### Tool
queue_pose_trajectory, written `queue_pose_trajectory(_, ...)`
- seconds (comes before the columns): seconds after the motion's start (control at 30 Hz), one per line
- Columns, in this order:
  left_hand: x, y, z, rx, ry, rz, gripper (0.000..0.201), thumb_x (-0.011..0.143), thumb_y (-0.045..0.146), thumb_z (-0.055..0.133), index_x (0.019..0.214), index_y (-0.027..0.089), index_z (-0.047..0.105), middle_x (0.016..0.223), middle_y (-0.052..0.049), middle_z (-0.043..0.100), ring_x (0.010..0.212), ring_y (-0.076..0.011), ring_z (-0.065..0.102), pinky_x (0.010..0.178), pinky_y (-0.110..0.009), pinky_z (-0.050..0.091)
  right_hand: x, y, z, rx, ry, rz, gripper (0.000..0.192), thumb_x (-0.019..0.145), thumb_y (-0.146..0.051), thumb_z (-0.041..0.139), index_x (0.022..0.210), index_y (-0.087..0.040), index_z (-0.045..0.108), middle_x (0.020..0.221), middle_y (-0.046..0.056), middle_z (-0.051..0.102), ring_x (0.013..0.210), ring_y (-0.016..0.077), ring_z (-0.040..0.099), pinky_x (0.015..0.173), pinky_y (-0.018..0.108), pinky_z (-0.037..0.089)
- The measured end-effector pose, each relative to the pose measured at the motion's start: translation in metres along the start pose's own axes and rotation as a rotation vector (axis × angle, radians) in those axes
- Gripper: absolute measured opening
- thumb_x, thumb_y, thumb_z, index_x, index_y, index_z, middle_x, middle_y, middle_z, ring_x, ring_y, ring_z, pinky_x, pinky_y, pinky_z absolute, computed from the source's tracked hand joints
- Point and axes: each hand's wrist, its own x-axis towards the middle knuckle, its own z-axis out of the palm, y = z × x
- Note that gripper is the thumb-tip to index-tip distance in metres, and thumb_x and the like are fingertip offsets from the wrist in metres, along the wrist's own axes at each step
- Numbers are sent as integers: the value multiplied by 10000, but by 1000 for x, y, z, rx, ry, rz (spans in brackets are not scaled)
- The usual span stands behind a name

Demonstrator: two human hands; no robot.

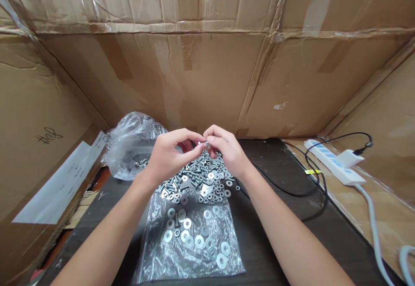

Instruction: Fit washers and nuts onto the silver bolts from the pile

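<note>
While both hands met at 12 o'clock, left hand (169,153) and right hand (227,150) pinched one small bolt (203,143), above flat plastic bag (191,238) carrying washers (194,234) and loose bolts (197,176), crumpled bag (132,143) at 10 o'clock holding more hardware.

Cardboard walls (207,74) enclose the bench on three sides. White power strip (335,162) at right of frame, white plug-in adapter (350,157) seated on it, black cable (311,178) looping across the dark tabletop (279,217). White paper sheet (58,186) leans at lower left. Handwritten mark (49,136) on left wall.
</note>
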Motion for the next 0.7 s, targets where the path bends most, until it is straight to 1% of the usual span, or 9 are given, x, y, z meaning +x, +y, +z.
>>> queue_pose_trajectory(0.07,0,0,0,-91,-33,-91,78,839,235,702,860,161,718,699,5,683,548,-76,569,512,-171,483,-2,-1,1,-51,-18,-46,147,878,-319,545,802,-195,528,650,-44,463,570,101,430,536,238,340)
queue_pose_trajectory(0.13,0,-2,1,-132,-70,-124,105,855,256,687,871,155,711,701,-1,685,554,-80,580,509,-169,489,-3,-1,3,-142,18,-83,193,895,-323,535,755,-193,510,620,-48,437,557,97,398,523,237,314)
queue_pose_trajectory(0.23,-1,-6,2,-70,-56,-49,96,857,241,685,880,149,699,731,-6,683,558,-78,571,528,-180,491,-2,3,8,-232,81,-90,362,947,-365,446,628,-193,431,561,-47,369,529,93,334,505,247,270)
queue_pose_trajectory(0.3,-2,-9,2,66,-31,84,60,854,204,683,885,156,698,728,3,666,564,-77,555,556,-197,482,-1,8,11,-239,107,-16,450,956,-390,399,551,-196,372,521,-43,333,501,89,307,489,255,247)
queue_pose_trajectory(0.37,-3,-12,1,227,-34,221,46,871,182,663,896,169,699,724,12,658,575,-81,552,572,-209,466,1,12,11,-200,91,121,484,940,-372,386,490,-200,348,461,-43,317,450,83,292,463,259,234)
queue_pose_trajectory(0.43,-4,-14,1,355,-64,312,69,906,183,628,913,181,696,770,8,686,615,-91,591,588,-213,466,2,13,8,-136,27,258,465,903,-323,401,455,-203,358,410,-45,322,401,78,291,434,254,238)
queue_pose_trajectory(0.5,-4,-14,1,429,-104,374,99,940,194,591,938,190,689,842,1,719,694,-105,645,625,-212,483,3,11,2,-110,-59,347,444,876,-299,412,444,-198,397,379,-40,356,374,78,312,420,245,259)
queue_pose_trajectory(0.6,-5,-14,3,441,-145,410,124,965,211,561,962,195,683,890,-5,730,761,-114,673,661,-210,496,3,7,-7,-175,-143,404,470,887,-318,411,439,-185,458,367,-9,437,368,89,385,437,242,314)
queue_pose_trajectory(0.7,-5,-13,5,336,-128,282,96,939,221,594,961,188,682,839,-1,706,646,-92,619,620,-209,481,3,4,-7,-234,-86,421,509,926,-396,411,474,-178,500,404,8,483,397,103,436,468,254,348)
